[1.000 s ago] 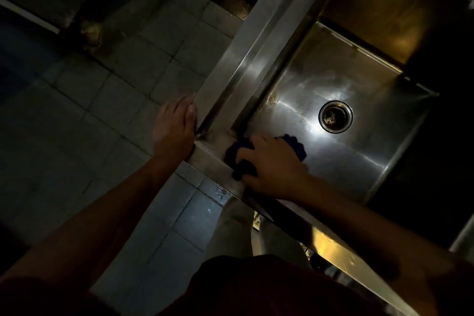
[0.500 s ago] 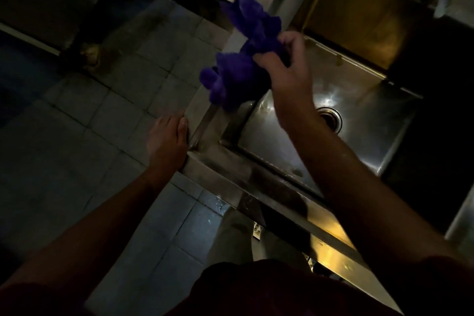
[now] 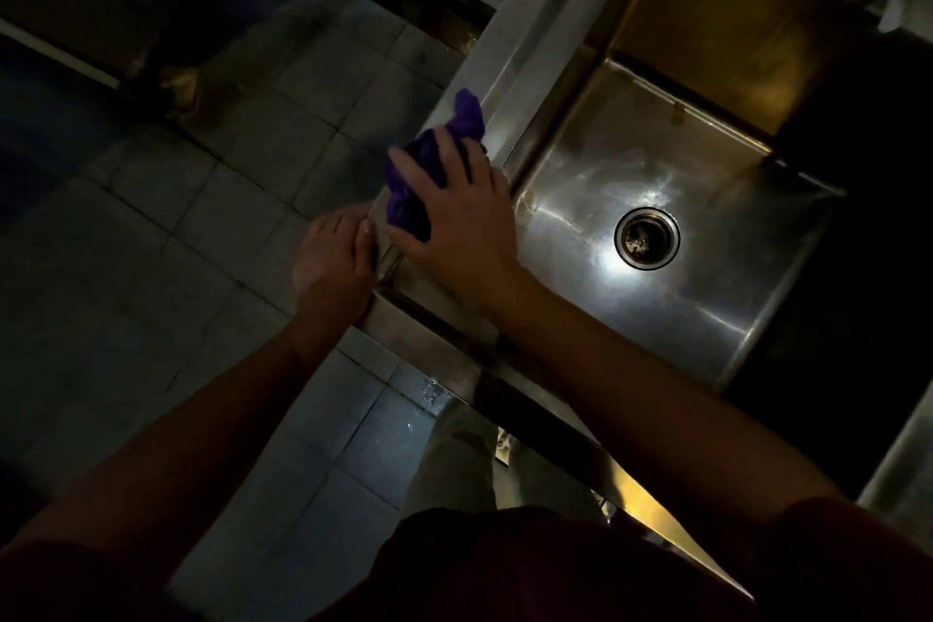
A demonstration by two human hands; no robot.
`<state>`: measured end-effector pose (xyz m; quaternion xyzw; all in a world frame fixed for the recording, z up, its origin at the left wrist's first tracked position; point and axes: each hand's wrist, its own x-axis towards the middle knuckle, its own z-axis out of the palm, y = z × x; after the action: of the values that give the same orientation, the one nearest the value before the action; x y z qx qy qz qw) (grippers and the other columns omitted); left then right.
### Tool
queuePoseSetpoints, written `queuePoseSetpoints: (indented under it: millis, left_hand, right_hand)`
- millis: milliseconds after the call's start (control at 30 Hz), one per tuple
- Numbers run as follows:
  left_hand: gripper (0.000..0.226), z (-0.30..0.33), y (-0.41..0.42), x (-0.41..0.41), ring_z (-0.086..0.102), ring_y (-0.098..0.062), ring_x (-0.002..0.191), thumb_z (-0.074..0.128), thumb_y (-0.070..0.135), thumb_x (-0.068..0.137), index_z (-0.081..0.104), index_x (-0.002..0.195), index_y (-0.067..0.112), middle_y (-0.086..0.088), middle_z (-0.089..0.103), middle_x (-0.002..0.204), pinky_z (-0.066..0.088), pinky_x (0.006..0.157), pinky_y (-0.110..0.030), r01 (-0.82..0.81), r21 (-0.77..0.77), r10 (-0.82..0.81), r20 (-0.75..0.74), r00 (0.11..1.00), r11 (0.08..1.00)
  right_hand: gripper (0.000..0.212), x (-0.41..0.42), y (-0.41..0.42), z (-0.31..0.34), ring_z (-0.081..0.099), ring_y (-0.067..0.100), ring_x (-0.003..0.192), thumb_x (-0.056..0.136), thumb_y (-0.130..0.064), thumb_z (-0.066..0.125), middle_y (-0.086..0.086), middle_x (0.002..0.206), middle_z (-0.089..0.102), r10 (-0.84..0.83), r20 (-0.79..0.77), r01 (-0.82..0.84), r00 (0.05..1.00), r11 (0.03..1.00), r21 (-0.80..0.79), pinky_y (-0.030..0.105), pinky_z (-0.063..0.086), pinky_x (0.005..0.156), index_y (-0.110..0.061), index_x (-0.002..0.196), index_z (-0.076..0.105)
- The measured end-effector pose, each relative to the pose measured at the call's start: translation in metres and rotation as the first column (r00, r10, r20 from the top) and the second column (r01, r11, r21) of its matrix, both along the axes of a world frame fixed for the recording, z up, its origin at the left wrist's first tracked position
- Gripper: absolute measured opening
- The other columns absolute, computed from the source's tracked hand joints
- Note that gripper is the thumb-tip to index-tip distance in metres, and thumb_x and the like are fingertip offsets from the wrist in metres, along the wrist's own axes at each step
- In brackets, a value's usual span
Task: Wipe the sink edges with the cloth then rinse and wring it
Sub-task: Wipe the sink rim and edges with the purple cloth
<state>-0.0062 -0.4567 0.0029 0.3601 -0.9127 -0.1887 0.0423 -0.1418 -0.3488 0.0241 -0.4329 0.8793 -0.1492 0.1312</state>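
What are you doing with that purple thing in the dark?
A person is cleaning a metal sink. The right hand presses a purple cloth on the sink's left edge, near the corner. The left hand rests on the outer side of that edge. No water is seen running, so rinsing seems yet to come.

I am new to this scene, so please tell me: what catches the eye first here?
First, the purple cloth, pressed by the right hand on the left edge of the steel sink. Next, the bright glare around the round drain in the basin floor. The left hand rests on the sink's near-left corner.
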Motion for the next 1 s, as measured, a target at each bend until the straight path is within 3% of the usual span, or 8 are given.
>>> queuePoseSetpoints:
  millis: [133, 233, 567, 667, 733, 800, 900, 1000]
  left_hand:
    - [0.036, -0.003, -0.002, 0.001, 0.056, -0.03, 0.113, 0.037, 0.027, 0.105, 0.064, 0.124, 0.012, -0.013, 0.066, 0.121, 0.041, 0.092, -0.035, 0.002, 0.02, -0.002, -0.011, 1.0, 1.0]
    - [0.041, -0.005, -0.003, 0.002, 0.056, -0.028, 0.111, 0.034, 0.031, 0.104, 0.063, 0.128, 0.014, -0.012, 0.066, 0.121, 0.041, 0.089, -0.035, 0.004, 0.017, -0.004, -0.011, 1.0, 1.0]
    - [0.028, 0.001, 0.003, 0.0, 0.058, -0.035, 0.105, 0.044, 0.02, 0.105, 0.065, 0.121, 0.008, -0.019, 0.066, 0.113, 0.043, 0.085, -0.04, -0.036, -0.003, 0.036, -0.015, 0.999, 0.999]
    - [0.025, 0.007, 0.009, -0.003, 0.059, -0.039, 0.099, 0.047, 0.016, 0.104, 0.065, 0.112, 0.001, -0.025, 0.065, 0.107, 0.044, 0.08, -0.043, -0.045, -0.038, 0.045, -0.011, 0.999, 0.998]
    - [0.026, 0.009, 0.01, -0.004, 0.06, -0.04, 0.097, 0.047, 0.015, 0.104, 0.065, 0.111, -0.002, -0.027, 0.065, 0.106, 0.045, 0.08, -0.044, -0.049, -0.041, 0.049, -0.006, 0.999, 0.998]
    - [0.026, 0.009, 0.01, -0.004, 0.06, -0.042, 0.096, 0.047, 0.014, 0.104, 0.065, 0.108, -0.004, -0.029, 0.064, 0.104, 0.046, 0.079, -0.046, -0.045, -0.05, 0.045, -0.003, 0.999, 0.998]
    - [0.025, 0.004, 0.006, -0.003, 0.06, -0.042, 0.092, 0.047, 0.016, 0.103, 0.064, 0.103, -0.002, -0.028, 0.065, 0.1, 0.047, 0.076, -0.046, -0.031, -0.063, 0.031, -0.004, 1.0, 0.998]
    - [0.028, -0.001, 0.003, -0.001, 0.06, -0.042, 0.093, 0.044, 0.019, 0.104, 0.063, 0.103, -0.002, -0.027, 0.065, 0.1, 0.045, 0.076, -0.045, -0.006, -0.072, 0.007, 0.01, 1.0, 0.997]
  right_hand:
    - [0.055, 0.019, 0.021, 0.007, 0.036, 0.038, 0.136, 0.083, -0.053, 0.065, 0.008, 0.148, 0.044, 0.126, 0.038, -0.127, 0.991, 0.992, 0.026, 0.056, 0.039, 0.103, -0.031, 0.132, 0.056]
    - [0.047, 0.052, 0.056, 0.011, 0.037, 0.037, 0.135, 0.081, -0.047, 0.07, 0.007, 0.143, 0.048, 0.187, 0.136, -0.194, 0.973, 0.98, 0.042, 0.055, 0.037, 0.104, -0.029, 0.124, 0.062]
    - [0.044, 0.031, 0.199, 0.017, 0.051, 0.032, 0.121, 0.074, -0.061, 0.055, 0.001, 0.134, 0.057, 0.177, 0.232, -0.231, 0.956, 0.945, 0.232, 0.046, 0.046, 0.089, -0.039, 0.11, 0.066]
    - [0.048, 0.019, 0.251, 0.019, 0.05, 0.025, 0.121, 0.076, -0.069, 0.054, -0.005, 0.138, 0.053, 0.122, 0.311, -0.223, 0.943, 0.922, 0.316, 0.043, 0.048, 0.09, -0.042, 0.115, 0.062]
    - [0.052, 0.009, 0.265, 0.025, 0.052, 0.021, 0.113, 0.076, -0.071, 0.047, -0.007, 0.128, 0.058, 0.068, 0.362, -0.198, 0.93, 0.92, 0.337, 0.04, 0.049, 0.087, -0.041, 0.114, 0.064]
    - [0.053, 0.002, 0.255, 0.036, 0.056, 0.023, 0.106, 0.073, -0.067, 0.043, -0.005, 0.115, 0.063, -0.012, 0.382, -0.107, 0.924, 0.951, 0.291, 0.038, 0.05, 0.083, -0.035, 0.109, 0.067]
    - [0.049, 0.014, 0.201, 0.053, 0.056, 0.023, 0.109, 0.075, -0.059, 0.051, -0.003, 0.12, 0.064, 0.001, 0.363, -0.018, 0.932, 0.999, 0.043, 0.035, 0.048, 0.084, -0.031, 0.11, 0.069]
    - [0.041, 0.05, 0.132, 0.054, 0.048, 0.022, 0.122, 0.082, -0.054, 0.06, -0.003, 0.132, 0.058, 0.222, 0.341, -0.21, 0.913, 0.975, -0.071, 0.038, 0.042, 0.094, -0.033, 0.117, 0.066]
